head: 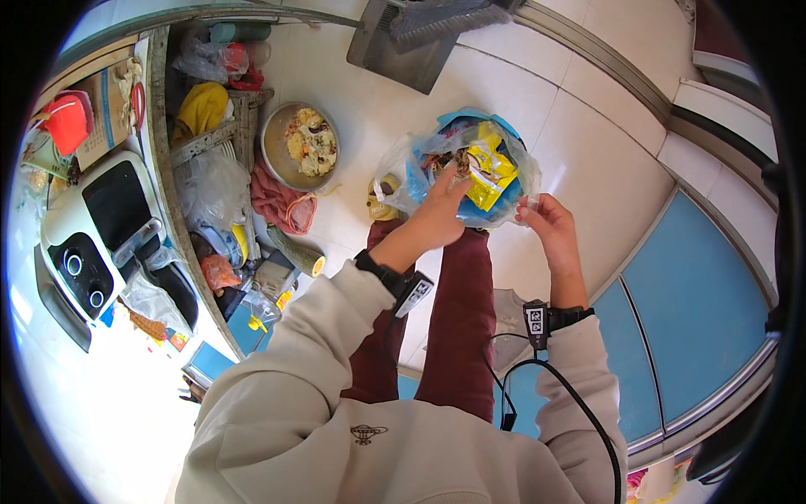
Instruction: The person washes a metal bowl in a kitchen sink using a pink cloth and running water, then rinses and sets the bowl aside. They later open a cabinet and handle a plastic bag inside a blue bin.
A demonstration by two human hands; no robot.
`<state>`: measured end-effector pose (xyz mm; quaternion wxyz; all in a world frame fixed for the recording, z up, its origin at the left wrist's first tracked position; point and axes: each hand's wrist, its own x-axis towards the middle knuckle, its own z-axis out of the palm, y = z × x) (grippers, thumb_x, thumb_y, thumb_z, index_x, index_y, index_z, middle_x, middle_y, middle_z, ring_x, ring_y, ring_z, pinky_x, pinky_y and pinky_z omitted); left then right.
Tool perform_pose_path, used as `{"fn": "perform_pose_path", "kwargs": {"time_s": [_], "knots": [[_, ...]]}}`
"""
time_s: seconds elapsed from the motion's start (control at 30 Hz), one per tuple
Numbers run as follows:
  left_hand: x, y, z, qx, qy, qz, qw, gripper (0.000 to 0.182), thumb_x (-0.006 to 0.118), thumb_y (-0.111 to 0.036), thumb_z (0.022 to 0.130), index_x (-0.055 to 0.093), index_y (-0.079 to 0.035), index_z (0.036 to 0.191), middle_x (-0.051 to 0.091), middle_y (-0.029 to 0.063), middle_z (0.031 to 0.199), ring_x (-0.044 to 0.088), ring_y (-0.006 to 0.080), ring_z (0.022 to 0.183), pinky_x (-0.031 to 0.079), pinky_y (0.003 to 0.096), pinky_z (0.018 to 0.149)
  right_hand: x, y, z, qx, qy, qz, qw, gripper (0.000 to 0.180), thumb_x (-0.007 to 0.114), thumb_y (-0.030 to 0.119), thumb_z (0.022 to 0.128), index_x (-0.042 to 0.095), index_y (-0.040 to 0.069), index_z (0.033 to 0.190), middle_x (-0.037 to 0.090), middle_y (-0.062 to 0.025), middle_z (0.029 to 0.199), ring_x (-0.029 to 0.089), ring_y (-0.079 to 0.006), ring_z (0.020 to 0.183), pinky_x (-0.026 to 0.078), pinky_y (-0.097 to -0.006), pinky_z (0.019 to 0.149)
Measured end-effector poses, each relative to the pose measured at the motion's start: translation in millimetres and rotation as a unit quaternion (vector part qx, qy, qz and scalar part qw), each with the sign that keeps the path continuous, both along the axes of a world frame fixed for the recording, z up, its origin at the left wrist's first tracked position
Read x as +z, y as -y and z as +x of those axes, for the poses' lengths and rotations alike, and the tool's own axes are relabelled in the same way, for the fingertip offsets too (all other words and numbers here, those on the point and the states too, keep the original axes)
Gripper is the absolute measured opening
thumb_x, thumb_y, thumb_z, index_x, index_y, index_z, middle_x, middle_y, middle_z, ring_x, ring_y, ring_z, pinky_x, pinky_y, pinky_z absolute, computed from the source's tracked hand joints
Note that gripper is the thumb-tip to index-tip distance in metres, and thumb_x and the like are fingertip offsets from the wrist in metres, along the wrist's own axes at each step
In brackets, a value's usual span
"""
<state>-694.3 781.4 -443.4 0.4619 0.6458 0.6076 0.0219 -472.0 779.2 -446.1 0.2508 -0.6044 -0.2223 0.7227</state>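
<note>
A trash bin lined with a clear plastic bag (403, 154) stands on the floor in front of my feet. In its opening lie a yellow printed packet (488, 167) and dark scraps (456, 162); blue plastic (412, 183) shows through the liner. My left hand (442, 211) reaches over the near left side, a finger and thumb spread at the scraps, and I see nothing held between them. At the near right rim my right hand (551, 223) pinches the bag's edge between thumb and fingers. The left hand's other fingers are partly hidden.
A metal bowl of food scraps (267, 148) sits left of the bin, near a pink cloth (277, 189) and a cut green squash (296, 249). Beyond lies a dustpan (403, 57) with a broom (450, 22). A cluttered shelf (211, 148), an air fryer (101, 233) and blue cabinets (699, 309) flank me.
</note>
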Motion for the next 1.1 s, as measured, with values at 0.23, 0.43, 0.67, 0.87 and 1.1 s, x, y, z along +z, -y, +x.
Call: {"fn": "perform_pose_path", "kwargs": {"time_s": [0.23, 0.43, 0.67, 0.87, 1.1], "knots": [[26.3, -10.8, -28.2, -0.089, 0.001, -0.174, 0.981, 0.068, 0.062, 0.0, 0.068, 0.044, -0.017, 0.131, 0.023, 0.0174, 0.146, 0.025, 0.0386, 0.133, 0.031, 0.0389, 0.105, -6.4, -3.1, -9.3, 0.075, 0.044, -0.012, 0.996, 0.015, 0.062, 0.009, 0.082, 0.061, 0.001, 0.095, 0.061, -0.0029, 0.082, 0.056, -0.0105, 0.073, 0.047, -0.0244, 0.07], [38.1, -16.0, -46.9, -0.064, -0.116, 0.203, 0.97, 0.062, 0.067, -0.007, 0.069, 0.047, -0.007, 0.127, 0.032, 0.0209, 0.14, 0.038, 0.0346, 0.126, 0.035, 0.0366, 0.101, -12.7, -8.6, -13.2, 0.026, -0.074, 0.045, 0.996, 0.029, 0.051, 0.005, 0.085, 0.059, 0.001, 0.113, 0.064, -0.0085, 0.095, 0.063, -0.0156, 0.083, 0.05, -0.0274, 0.075], [23.9, -16.8, -83.4, 0.345, 0.194, -0.327, 0.858, 0.049, 0.067, -0.019, 0.081, 0.05, 0.002, 0.122, 0.055, 0.0112, 0.122, 0.051, 0.0179, 0.112, 0.035, 0.0308, 0.099, -13.5, -27.3, -20.7, 0.055, -0.106, -0.06, 0.991, 0.043, 0.049, 0.002, 0.083, 0.052, 0.005, 0.126, 0.062, -0.0058, 0.092, 0.063, -0.016, 0.081, 0.051, -0.0273, 0.073], [8.2, -3.9, -29.6, 0.26, 0.378, -0.27, 0.847, 0.029, 0.052, -0.013, 0.091, 0.059, -0.002, 0.116, 0.062, 0.0049, 0.109, 0.055, 0.0145, 0.107, 0.043, 0.0298, 0.093, -20.9, -27.2, -35.5, 0.127, -0.115, 0.014, 0.985, 0.062, 0.055, -0.004, 0.075, 0.048, 0.016, 0.133, 0.059, -0.0012, 0.087, 0.056, -0.0088, 0.075, 0.047, -0.0232, 0.068], [-6.4, -5.7, -10.5, 0.288, 0.298, -0.326, 0.85, 0.025, 0.063, -0.016, 0.085, 0.064, -0.005, 0.107, 0.064, 0.0035, 0.095, 0.058, 0.0109, 0.086, 0.046, 0.0271, 0.082, -28.2, -28.9, -65.2, 0.277, 0.023, 0.168, 0.946, 0.067, 0.055, -0.006, 0.074, 0.049, 0.026, 0.132, 0.047, -0.0102, 0.094, 0.052, -0.0208, 0.087, 0.045, -0.0275, 0.075]]}}
